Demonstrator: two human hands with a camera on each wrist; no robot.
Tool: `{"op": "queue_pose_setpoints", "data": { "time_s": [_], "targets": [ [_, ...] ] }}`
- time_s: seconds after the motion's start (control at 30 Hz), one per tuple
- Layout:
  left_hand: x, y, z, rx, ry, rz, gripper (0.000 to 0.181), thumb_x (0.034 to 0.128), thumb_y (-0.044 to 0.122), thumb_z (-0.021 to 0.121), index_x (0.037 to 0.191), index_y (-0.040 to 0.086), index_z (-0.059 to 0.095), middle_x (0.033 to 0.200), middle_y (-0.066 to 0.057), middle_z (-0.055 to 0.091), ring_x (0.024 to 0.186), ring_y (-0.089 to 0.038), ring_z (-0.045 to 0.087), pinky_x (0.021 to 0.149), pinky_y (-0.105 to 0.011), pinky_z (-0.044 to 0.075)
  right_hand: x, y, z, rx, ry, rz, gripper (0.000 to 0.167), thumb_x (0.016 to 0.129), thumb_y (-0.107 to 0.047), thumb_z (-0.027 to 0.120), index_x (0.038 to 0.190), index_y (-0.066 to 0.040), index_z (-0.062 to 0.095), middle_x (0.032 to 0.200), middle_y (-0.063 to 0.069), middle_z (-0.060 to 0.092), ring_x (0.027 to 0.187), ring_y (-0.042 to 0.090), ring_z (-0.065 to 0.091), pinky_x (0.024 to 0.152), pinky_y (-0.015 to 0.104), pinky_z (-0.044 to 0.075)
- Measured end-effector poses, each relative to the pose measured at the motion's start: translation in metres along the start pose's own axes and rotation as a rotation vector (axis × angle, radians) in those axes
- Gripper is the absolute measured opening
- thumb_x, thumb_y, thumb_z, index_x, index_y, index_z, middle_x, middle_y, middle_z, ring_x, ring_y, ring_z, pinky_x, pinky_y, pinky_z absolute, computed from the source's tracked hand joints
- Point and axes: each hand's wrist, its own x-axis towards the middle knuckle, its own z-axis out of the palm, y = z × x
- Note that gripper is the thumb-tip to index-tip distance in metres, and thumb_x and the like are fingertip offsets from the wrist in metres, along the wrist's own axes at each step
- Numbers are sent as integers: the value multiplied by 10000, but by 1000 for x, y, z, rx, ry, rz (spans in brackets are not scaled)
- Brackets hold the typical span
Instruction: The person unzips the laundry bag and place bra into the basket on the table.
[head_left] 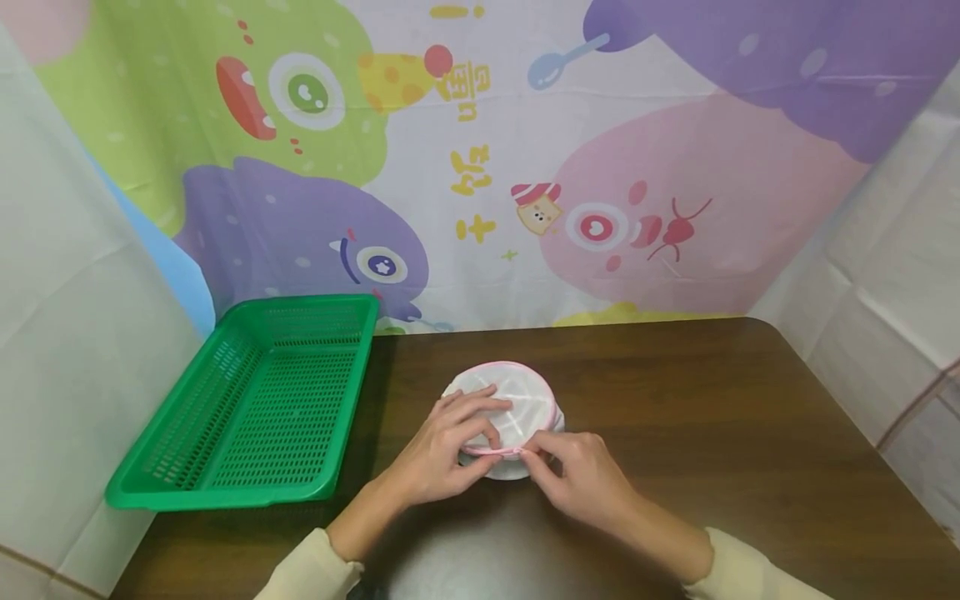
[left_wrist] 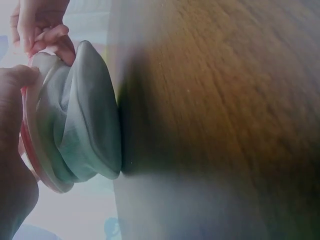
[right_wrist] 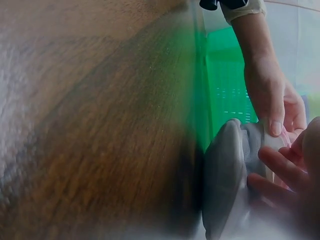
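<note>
A round white mesh bag (head_left: 525, 400) with a pink-edged top stands on the brown table, near the middle of the head view. The left hand (head_left: 446, 446) pinches its near rim between thumb and index finger, the other fingers spread over the top. Just to the right, the right hand (head_left: 585, 479) pinches the pink edge near a small pink piece that looks like a zipper pull. Seen from the side in the left wrist view, the bag (left_wrist: 92, 115) has soft, folded walls. In the right wrist view the left thumb presses the bag's (right_wrist: 225, 175) upper edge.
A green perforated basket (head_left: 345, 417) stands at the left of the brown table (head_left: 675, 400). Behind the table hangs a cloth (head_left: 495, 292) printed with cartoon figures, and pale cloths cover both sides.
</note>
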Motion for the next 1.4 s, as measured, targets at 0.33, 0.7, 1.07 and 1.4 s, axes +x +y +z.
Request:
{"op": "queue_pose_setpoints", "data": {
  "time_s": [0.33,0.7,1.07,1.4],
  "targets": [
    [-3,-3,-4,-90,-5,-24,197,931,109,884,968,175,702,1523,-50,739,1599,-393,570,1263,-842,365,-2,3,-2,-31,-6,24,151,949,-16,811,879,-145,779,681,-116,682,619,-133,349,541,55,329],
    [-2,0,-5,19,-5,14,212,905,133,892,972,183,698,1514,-45,738,1575,-378,600,1240,-817,426,-1,0,-3,4,-11,16,168,956,3,794,880,-147,778,713,-101,726,630,-145,380,541,62,360],
    [5,7,-2,84,-32,10,221,901,142,918,967,175,710,1497,-57,758,1574,-395,600,1249,-795,436,1,-2,0,-1,-22,19,156,960,-15,797,878,-147,790,739,-98,764,640,-153,438,556,63,395],
    [1,2,-7,-2,-56,-36,228,921,111,910,938,148,686,1537,-63,740,1606,-403,561,1278,-801,384,-1,0,0,-20,-5,4,148,942,-12,810,885,-145,786,717,-108,725,631,-126,414,560,68,384]
  ]
}}
